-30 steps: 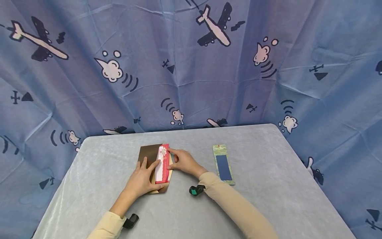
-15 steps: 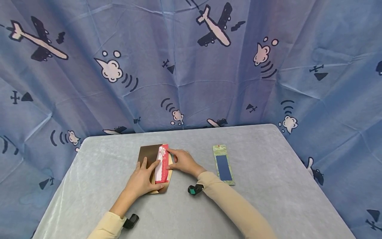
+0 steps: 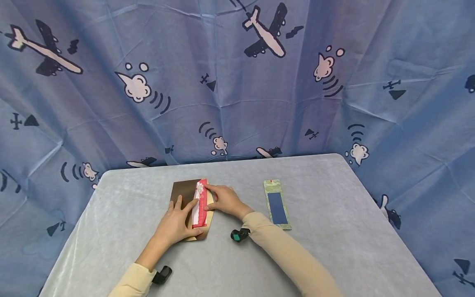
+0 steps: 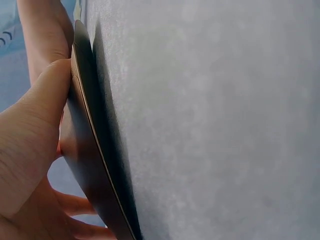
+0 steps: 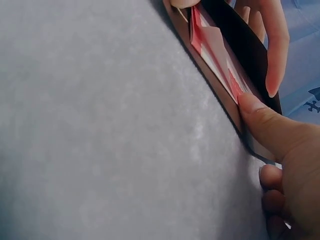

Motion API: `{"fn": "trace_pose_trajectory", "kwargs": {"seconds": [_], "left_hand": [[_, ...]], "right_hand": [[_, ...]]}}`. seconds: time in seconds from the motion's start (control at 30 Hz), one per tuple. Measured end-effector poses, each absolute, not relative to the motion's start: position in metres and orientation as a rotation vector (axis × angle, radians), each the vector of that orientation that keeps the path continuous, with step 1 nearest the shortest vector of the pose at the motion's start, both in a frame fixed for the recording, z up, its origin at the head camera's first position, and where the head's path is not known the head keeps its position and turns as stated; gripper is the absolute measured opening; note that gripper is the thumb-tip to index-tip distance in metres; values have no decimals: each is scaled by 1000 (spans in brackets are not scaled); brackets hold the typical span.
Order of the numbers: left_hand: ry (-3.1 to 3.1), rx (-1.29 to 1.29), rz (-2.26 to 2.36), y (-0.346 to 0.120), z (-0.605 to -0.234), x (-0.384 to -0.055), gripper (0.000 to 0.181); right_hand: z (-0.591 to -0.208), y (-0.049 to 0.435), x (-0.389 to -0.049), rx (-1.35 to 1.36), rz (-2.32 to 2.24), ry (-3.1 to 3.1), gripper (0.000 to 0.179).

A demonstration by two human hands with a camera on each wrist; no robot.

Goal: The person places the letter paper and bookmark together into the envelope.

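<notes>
- Blue curtain [image 3: 237,82] behind grey tabletop [image 3: 334,198]
- Left hand [image 3: 175,222] spread wide on brown folder [image 3: 182,189], toward far edge
- Right hand [image 3: 225,200] touching red envelope [image 3: 201,213], can't tell if pinching

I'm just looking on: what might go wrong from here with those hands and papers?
The red and white paper looks bent in the right wrist view, with the right hand's thumb at its edge, so pressing harder might crease it.

It lies on the brown folder, so it may slip askew there.

The right sleeve crosses close to the green and blue packet and might nudge it.
</notes>
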State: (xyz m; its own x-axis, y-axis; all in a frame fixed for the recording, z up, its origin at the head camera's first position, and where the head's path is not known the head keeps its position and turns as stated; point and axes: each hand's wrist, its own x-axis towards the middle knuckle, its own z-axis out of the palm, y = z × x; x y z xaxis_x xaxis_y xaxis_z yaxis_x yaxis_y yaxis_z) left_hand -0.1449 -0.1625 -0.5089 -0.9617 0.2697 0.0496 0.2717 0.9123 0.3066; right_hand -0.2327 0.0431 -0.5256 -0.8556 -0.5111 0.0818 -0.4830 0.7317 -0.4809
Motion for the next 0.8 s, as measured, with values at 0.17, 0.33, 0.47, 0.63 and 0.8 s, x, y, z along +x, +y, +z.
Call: {"fn": "trace_pose_trajectory", "kwargs": {"seconds": [0.17,0.33,0.47,0.63,0.8], "left_hand": [[-3055,-444,-488,-163,-509,-145,98],[-3058,-445,-488,-163,-509,-146,98],[-3063,-446,-490,-164,-509,-146,97],[-3061,-442,-498,-164,-509,-146,97],[-3075,-440,-496,-163,-509,-146,99]], "right_hand": [[-525,41,-233,-811,-727,2886,85],[-525,39,-233,-816,-711,2891,85],[-526,39,-234,-819,-718,2898,89],[-527,39,-235,-815,-722,2907,94],[-527,38,-234,-806,-696,2915,95]]}}
